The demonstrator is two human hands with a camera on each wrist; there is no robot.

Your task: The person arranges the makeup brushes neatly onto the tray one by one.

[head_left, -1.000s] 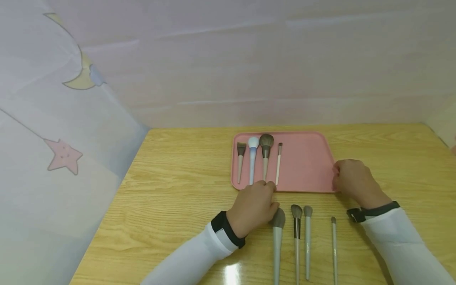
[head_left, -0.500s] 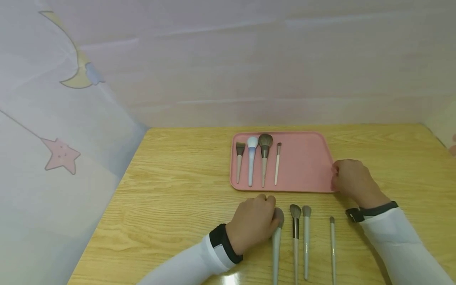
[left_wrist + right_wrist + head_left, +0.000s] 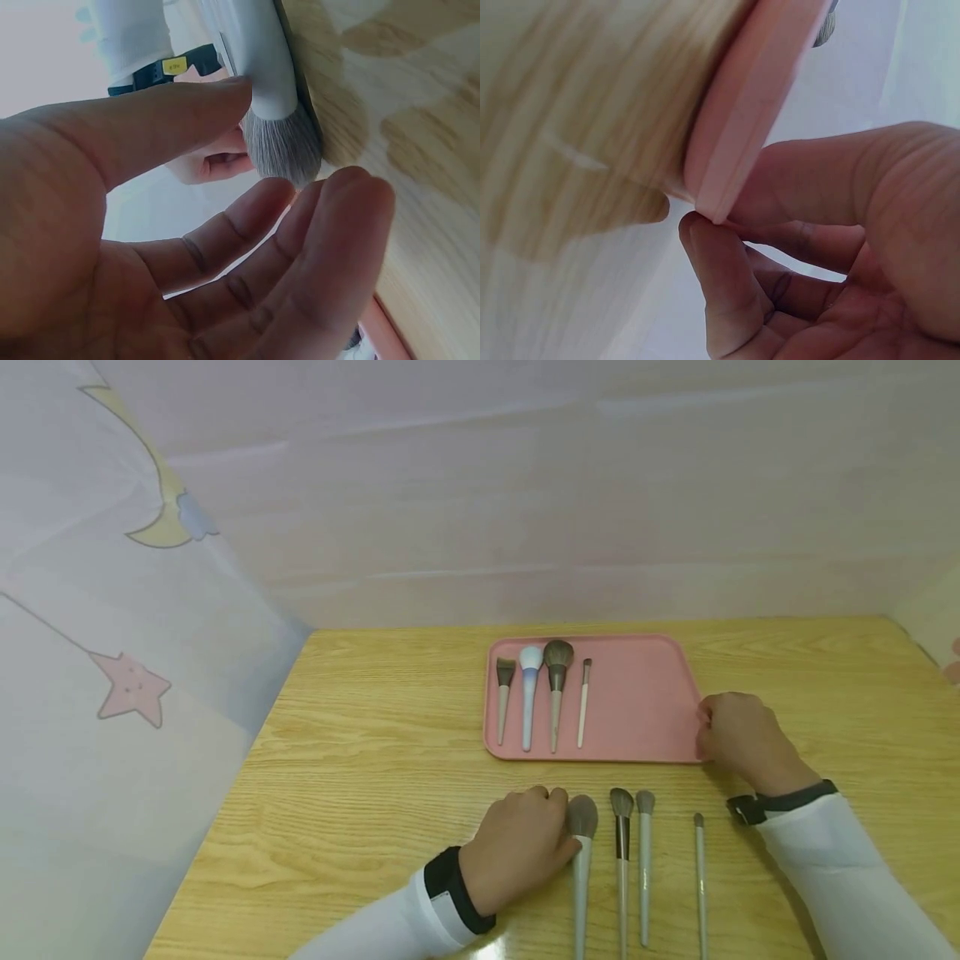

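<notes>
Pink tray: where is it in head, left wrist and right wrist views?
Head: pink tray sits centre, on the wooden table, with the right hand at its right edge.
Left wrist: only a pink sliver at the bottom edge, likely the tray.
Right wrist: its rim runs diagonally from the top, thumb and fingers pinching the edge.
Shared landmark: the wooden table.

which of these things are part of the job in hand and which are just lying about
In hand:
left hand touching the large grey brush
right hand pinching the pink tray rim
four brushes on the tray
three brushes beside it

Lying about:
star-and-moon curtain
</notes>
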